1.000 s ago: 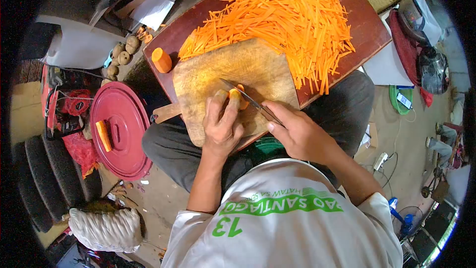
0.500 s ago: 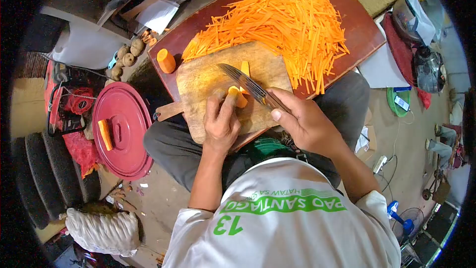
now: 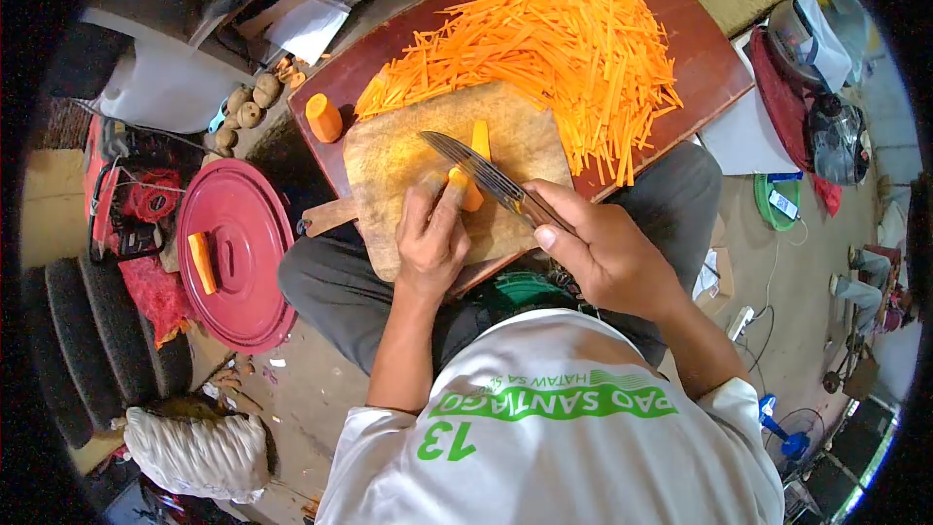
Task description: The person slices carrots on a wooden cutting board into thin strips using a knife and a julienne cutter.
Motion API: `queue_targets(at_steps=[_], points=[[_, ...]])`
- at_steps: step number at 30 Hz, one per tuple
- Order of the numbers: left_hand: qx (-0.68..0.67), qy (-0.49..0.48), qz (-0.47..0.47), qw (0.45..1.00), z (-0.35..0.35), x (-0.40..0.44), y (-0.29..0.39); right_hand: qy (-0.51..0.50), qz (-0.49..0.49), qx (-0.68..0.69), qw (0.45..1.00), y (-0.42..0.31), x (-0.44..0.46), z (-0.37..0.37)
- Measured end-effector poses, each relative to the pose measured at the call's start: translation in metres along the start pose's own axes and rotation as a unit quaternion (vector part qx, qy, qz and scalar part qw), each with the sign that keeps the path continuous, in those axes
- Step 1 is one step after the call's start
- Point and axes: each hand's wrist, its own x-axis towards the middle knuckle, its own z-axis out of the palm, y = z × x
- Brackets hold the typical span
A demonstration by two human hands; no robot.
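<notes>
On a wooden cutting board (image 3: 389,160), my left hand (image 3: 431,238) is closed with its fingertips pressing on a short carrot piece (image 3: 472,199). My right hand (image 3: 610,258) grips a kitchen knife (image 3: 469,163) by its handle. The dark blade slants up to the left across the board, beside my left fingertips and over the carrot piece. Just beyond the blade lies a carrot slice (image 3: 481,138). Behind the board spreads a big heap of carrot strips (image 3: 573,49). A thick carrot chunk (image 3: 324,119) stands left of the board.
The board rests on a dark red table (image 3: 702,49) at my lap. To the left, a red round lid (image 3: 248,277) bears a carrot piece (image 3: 202,262). Potatoes (image 3: 249,115) lie farther back. A green basket (image 3: 777,202) with a phone is at right; another person's legs (image 3: 860,292) show beyond.
The knife and my right hand have shifted slightly, the blade tip a little left and lower. My left hand stays on the carrot piece.
</notes>
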Motion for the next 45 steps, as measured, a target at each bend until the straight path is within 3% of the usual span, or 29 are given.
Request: queue_targets(at_steps=[13, 19, 25, 31, 37, 41, 45], points=[[0.008, 0.002, 0.006, 1.000, -0.007, 0.001, 0.000, -0.023, -0.006, -0.014, 1.000, 0.018, 0.009, 0.020], [0.016, 0.029, 0.022, 0.999, -0.002, 0.003, 0.002, -0.098, 0.094, -0.022, 0.990, 0.036, 0.016, 0.026], [-0.007, 0.034, 0.002, 0.999, -0.003, 0.003, 0.002, -0.017, 0.002, 0.015, 1.000, 0.038, 0.009, 0.025], [-0.006, 0.028, -0.010, 1.000, -0.007, 0.003, 0.004, 0.021, -0.018, 0.019, 0.999, -0.004, 0.006, -0.001], [-0.009, 0.023, -0.006, 1.000, -0.009, 0.003, 0.003, -0.020, -0.031, -0.003, 0.999, -0.010, 0.010, 0.000], [-0.013, 0.019, -0.009, 1.000, -0.010, 0.002, 0.003, 0.007, -0.076, 0.007, 0.997, -0.001, 0.012, 0.010], [-0.021, 0.023, -0.005, 1.000, -0.007, -0.001, 0.000, -0.023, -0.045, -0.022, 0.998, -0.006, 0.012, 0.004]])
